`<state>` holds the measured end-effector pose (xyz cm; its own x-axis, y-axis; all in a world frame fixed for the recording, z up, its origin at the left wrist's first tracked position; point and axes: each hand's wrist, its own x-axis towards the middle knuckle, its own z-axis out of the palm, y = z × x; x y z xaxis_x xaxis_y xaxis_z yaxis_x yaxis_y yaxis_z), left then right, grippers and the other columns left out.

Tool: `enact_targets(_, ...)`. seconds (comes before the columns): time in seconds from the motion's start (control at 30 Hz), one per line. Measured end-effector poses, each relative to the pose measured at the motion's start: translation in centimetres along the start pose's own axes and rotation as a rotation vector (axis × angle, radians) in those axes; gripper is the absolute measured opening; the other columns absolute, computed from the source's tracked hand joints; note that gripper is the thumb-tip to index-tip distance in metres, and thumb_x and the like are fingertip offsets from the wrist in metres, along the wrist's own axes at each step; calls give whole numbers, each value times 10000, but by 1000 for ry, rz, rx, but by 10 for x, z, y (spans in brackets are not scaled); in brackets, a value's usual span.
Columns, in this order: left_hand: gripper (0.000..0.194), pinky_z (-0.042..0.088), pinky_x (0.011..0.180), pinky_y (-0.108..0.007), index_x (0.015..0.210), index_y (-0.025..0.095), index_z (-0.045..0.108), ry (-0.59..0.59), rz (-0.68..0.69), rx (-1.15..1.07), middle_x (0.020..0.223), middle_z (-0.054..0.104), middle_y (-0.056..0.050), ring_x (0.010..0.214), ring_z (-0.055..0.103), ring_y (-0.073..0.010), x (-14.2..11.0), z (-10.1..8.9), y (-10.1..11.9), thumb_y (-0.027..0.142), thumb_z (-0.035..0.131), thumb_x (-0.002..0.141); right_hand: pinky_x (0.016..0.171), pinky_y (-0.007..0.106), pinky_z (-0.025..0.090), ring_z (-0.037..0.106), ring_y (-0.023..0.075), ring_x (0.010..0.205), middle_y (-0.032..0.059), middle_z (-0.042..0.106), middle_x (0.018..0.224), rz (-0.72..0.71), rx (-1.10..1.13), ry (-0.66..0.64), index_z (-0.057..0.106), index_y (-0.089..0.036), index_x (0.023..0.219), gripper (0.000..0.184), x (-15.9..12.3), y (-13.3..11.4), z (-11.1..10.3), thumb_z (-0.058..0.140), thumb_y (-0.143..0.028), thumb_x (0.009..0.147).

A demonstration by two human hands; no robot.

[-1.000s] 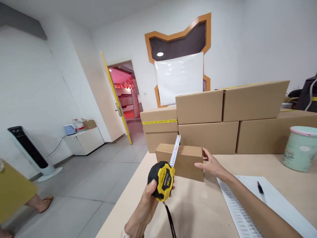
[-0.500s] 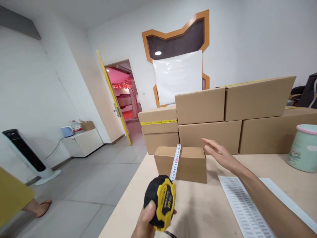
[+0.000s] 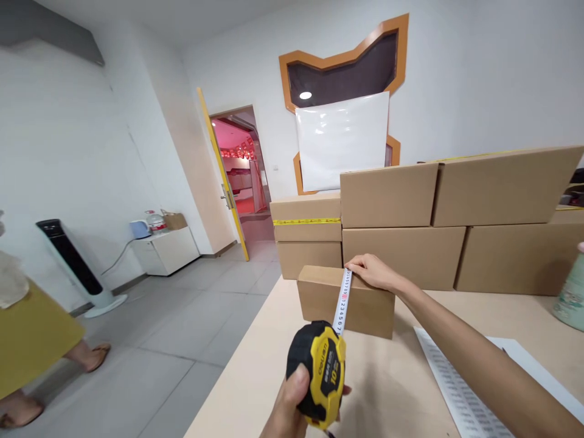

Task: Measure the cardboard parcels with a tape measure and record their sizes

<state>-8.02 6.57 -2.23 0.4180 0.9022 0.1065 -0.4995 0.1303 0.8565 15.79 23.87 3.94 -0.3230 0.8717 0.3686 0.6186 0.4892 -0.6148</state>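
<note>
My left hand is wrapped round a black and yellow tape measure, its thumb on the near side of the case. The white blade runs out from the case and lies across the top of a small brown cardboard box. At the far edge of that box my right hand has its fingertips closed at the blade's end. Whether the fingers pinch the end or press it on the cardboard is hard to see.
Stacked brown cartons stand behind the small box. Printed sheets lie at right on the table, with a green canister beyond. On the floor at left are a tower fan and a person in a yellow skirt.
My right hand has moved left from beside the box onto the blade's far end, fingers closing. My left hand still grips the tape measure. The view has shifted, and more of the person shows.
</note>
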Motion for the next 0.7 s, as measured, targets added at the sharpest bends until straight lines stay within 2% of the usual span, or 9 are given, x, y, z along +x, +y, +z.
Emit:
enact_targets(0.17,763,503,667,-352,1414,281,356,-32,0,-51,1200,610,-118,981,634,-341,-1,-3,0,623,569,767,655,298,442,636,233,754,24,742,779,38,8,-35,736,-204,690,373,-3,1,0,461,-402,845)
enact_targets(0.33,777,460,869,-455,1347,234,469,-28,25,94,1115,649,-125,1029,594,-326,-3,-8,-5,634,638,702,684,301,469,652,252,833,27,757,907,79,140,-66,776,-211,801,309,-3,9,1,536,-406,797)
enact_targets(0.43,758,472,842,-466,1311,236,507,4,14,147,1172,629,-139,1038,595,-353,-7,-10,-7,657,625,693,659,293,469,654,244,797,32,759,884,116,188,-82,777,-209,810,298,-2,13,2,562,-412,780)
enact_targets(0.53,704,463,881,-464,1295,241,528,53,20,130,1175,642,-132,1084,580,-360,-11,-6,-8,643,605,723,663,280,468,651,240,830,40,756,909,134,218,-102,772,-196,809,309,-2,12,2,556,-416,789)
enact_targets(0.7,702,390,1022,-450,1306,228,537,128,121,130,1238,627,-102,1215,492,-361,-10,9,-8,586,652,713,675,270,461,638,231,839,63,751,902,148,232,-109,762,-155,788,327,-2,9,3,566,-415,782)
